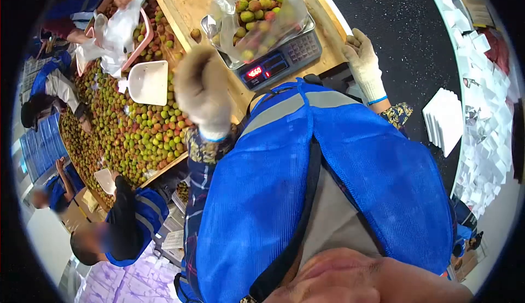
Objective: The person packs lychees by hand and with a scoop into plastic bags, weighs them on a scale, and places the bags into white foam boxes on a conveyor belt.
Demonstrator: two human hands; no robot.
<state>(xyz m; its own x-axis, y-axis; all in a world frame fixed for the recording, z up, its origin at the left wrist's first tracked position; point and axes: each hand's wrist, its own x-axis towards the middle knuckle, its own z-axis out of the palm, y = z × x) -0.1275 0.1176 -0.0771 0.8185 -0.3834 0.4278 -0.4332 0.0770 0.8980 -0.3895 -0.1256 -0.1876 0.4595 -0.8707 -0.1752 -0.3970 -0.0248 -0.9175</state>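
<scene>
My left hand, in a white knitted glove soiled brown, is smeared by motion between the lychee bin and the scale; its fingers cannot be made out. A single lychee lies on the wood just beyond it. My right hand, also gloved, has its fingers curled in at the board's edge beside the dark belt, with nothing visible in it. Between the hands stands a digital scale with a lit red display. On its metal pan sits an open clear plastic bag of green-red lychees.
A wooden-walled bin of loose lychees spreads to the left, with a white scoop and a pink basket on it. Co-workers stand around it. To the right are a black belt, stacked white slabs and many white packets.
</scene>
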